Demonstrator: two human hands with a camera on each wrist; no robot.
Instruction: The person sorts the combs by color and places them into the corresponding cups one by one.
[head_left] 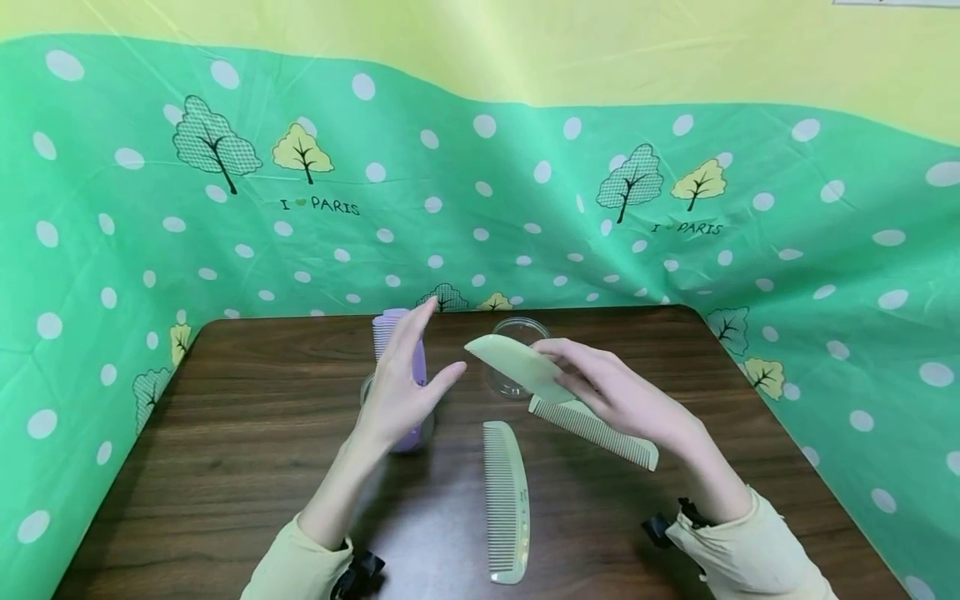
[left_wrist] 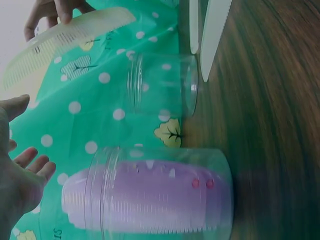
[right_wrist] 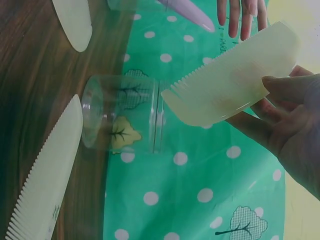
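Observation:
My right hand (head_left: 611,387) pinches a pale green comb (right_wrist: 235,80) by its smooth back, thumb on one face and fingers on the other. In the right wrist view one end of this comb is by the mouth of a clear jar (right_wrist: 120,115); in the head view it hangs above and in front of that jar. My left hand (head_left: 401,387) is raised with fingers extended, holding nothing, above a second clear jar (left_wrist: 165,195) that contains purple combs (left_wrist: 155,195). Two more pale green combs lie flat: one (head_left: 507,500) in the middle, another (head_left: 600,433) below my right hand.
The dark wooden table (head_left: 247,467) reaches back to a green dotted curtain (head_left: 480,192) with tree prints, which also hangs along both sides. Both jars stand towards the table's back edge. A black strap (head_left: 358,575) is at the left sleeve.

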